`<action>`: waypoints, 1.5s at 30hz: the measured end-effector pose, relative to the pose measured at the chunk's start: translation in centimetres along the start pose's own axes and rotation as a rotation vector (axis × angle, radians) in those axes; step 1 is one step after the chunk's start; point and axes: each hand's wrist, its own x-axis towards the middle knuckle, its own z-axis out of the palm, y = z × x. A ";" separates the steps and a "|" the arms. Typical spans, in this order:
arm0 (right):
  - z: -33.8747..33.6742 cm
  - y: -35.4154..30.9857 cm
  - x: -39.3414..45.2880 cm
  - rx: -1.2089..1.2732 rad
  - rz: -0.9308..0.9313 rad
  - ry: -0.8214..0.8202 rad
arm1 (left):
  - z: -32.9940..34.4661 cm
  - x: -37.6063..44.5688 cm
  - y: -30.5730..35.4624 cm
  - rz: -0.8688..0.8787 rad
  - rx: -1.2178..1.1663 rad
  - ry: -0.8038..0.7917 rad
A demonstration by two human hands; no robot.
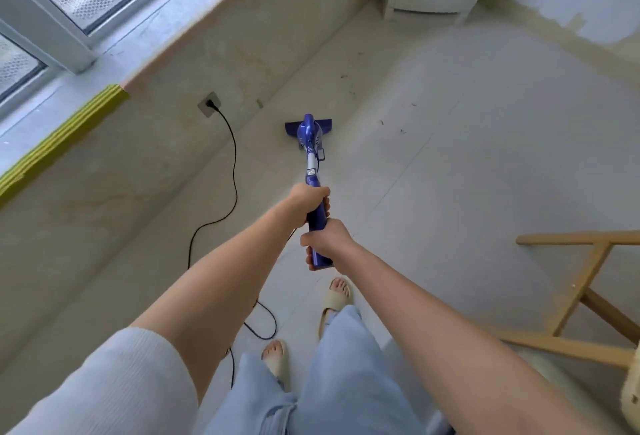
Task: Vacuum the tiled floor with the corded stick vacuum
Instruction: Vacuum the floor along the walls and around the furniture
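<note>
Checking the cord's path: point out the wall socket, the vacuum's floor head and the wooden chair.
wall socket (210, 104), head view, on the face plate.
floor head (292, 126), head view, on its left wing.
wooden chair (585, 278), head view, on a slanted leg.

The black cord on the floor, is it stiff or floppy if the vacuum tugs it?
Probably floppy: the thin black cord droops from the wall socket and loops by the beige slippers. It likely drags lightly and could snag feet.

Wooden chair (585, 292) cut off at right edge; cord (232, 171) partly hidden behind left arm.
</note>
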 end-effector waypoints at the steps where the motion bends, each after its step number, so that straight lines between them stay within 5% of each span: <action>1: -0.3 -0.6 0.5 0.003 -0.002 -0.014 | 0.0 0.4 0.7 0.004 -0.001 0.005; 9: -2.2 -1.4 1.0 -0.059 -0.020 -0.028 | 0.9 1.0 2.0 -0.007 -0.010 -0.016; 21: -0.2 5.1 -5.5 -0.097 -0.025 0.051 | 1.0 -4.2 -5.0 0.002 -0.036 -0.149; 32: 4.6 17.6 -16.7 -0.065 -0.036 0.245 | 0.8 -13.0 -17.6 -0.140 -0.154 -0.380; 39: 5.5 25.5 -22.1 -0.063 -0.013 0.326 | 3.4 -18.5 -24.4 -0.157 -0.165 -0.362; 45: 5.4 32.4 -26.9 -0.020 -0.010 0.370 | 7.0 -22.9 -30.6 -0.084 0.085 -0.349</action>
